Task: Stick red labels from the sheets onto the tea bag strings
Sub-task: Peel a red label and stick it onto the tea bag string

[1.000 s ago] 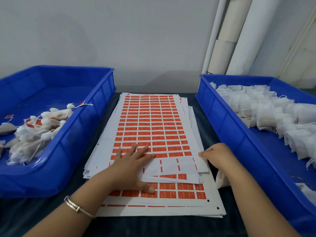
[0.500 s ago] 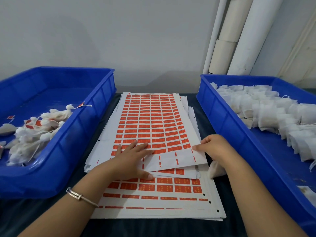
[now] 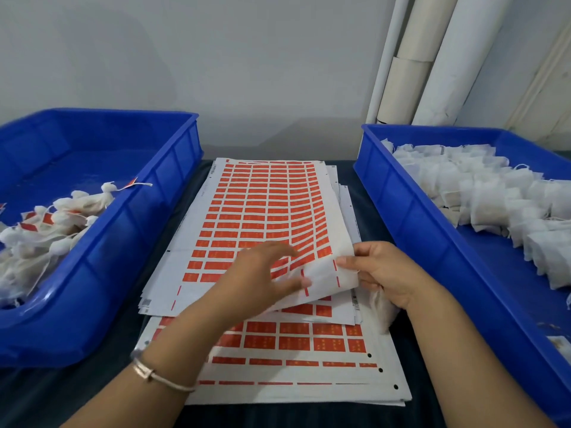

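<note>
Dark tabletop point(image 3: 370, 415) w/ a grey wall behind, blue bins either side: left bin point(image 3: 129, 242) has labelled tea bags point(image 3: 46, 230), right bin point(image 3: 411, 230) the plain ones point(image 3: 482, 193). The label sheets point(image 3: 265, 217) lie stacked between. Your right hand point(image 3: 389, 276) pinches the top sheet's near-right corner, fingers curled, lifting it. Your left hand point(image 3: 259, 279) lies on the sheet, fingers nearly straight, thumb by the curl. Peel slow & low, press beside the fold so a label lifts clean, no tearing.

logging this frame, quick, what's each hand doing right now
Left hand: open, fingers spread over the top label sheet.
Right hand: pinching that sheet's lifted near corner.
</note>
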### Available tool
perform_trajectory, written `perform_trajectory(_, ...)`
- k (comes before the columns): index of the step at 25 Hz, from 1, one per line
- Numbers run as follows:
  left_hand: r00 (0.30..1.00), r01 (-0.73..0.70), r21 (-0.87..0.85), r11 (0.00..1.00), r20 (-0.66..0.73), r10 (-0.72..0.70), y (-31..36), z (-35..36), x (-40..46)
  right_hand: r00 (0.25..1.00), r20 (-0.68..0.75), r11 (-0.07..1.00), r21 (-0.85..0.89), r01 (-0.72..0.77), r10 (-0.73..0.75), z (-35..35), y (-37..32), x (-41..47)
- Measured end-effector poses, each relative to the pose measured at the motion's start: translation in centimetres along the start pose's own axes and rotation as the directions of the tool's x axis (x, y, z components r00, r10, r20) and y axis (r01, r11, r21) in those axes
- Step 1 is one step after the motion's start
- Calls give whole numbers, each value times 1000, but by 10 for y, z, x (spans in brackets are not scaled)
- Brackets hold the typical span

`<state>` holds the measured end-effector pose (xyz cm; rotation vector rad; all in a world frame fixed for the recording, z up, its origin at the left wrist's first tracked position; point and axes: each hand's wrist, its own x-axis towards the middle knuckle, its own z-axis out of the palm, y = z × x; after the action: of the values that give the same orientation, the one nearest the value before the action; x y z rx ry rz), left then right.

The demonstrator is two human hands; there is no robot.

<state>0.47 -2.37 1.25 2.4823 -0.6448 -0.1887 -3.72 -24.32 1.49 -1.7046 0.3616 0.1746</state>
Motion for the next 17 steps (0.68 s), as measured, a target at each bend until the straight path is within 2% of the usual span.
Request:
perform_trajectory(3,981,-44,-166,985,-193,11,29,14,7,994,4,993,-57,107,-107,9,-8,-10)
perform_trajectory(9,941,-66,-347,936,-335,-57,36,20,8,956,-42,949,-133,284,-292,19,-24,-21)
perform_trajectory(14,926,-99,-307,946,-377,-25,32,15,6,920,-73,907,-212,363,-385,26,-28,-24)
perform_trajectory(17,890,-210,-112,971,-434,142,30,8,3,909,-51,888,-243,390,-414,28,-29,-26)
